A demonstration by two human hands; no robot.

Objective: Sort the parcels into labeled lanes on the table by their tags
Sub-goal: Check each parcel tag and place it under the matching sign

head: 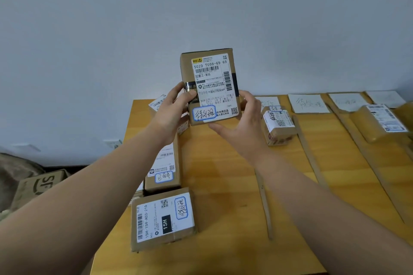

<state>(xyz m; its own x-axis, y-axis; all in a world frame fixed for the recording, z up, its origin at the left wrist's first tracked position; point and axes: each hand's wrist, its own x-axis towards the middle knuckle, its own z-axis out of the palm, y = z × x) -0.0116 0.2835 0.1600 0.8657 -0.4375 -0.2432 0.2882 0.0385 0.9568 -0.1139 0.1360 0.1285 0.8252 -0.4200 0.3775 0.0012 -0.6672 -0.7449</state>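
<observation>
A: Progress?
B: Early. One taped box (pixel 278 127) and one brown parcel (pixel 377 125) are set in lanes by the table's (pixel 223 174) far edge. Unsorted boxes (pixel 162 219) are left along the left edge, count unclear.
A: And the held box (pixel 210 87)?
B: Raised over the far edge, tag turned to camera. It is gripped by the left hand (pixel 172 109), thumb on the front, and the right hand (pixel 242 118), fingers curled round its lower corner.

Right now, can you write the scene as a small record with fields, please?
held parcel: cardboard box, lifted above the table, label toward camera
left hand: grips its left edge
right hand: holds its lower right side
left side: parcels along the table's left
lanes: cardboard strips, paper signs at far edge
placed: one parcel; another parcel, separate lanes
</observation>
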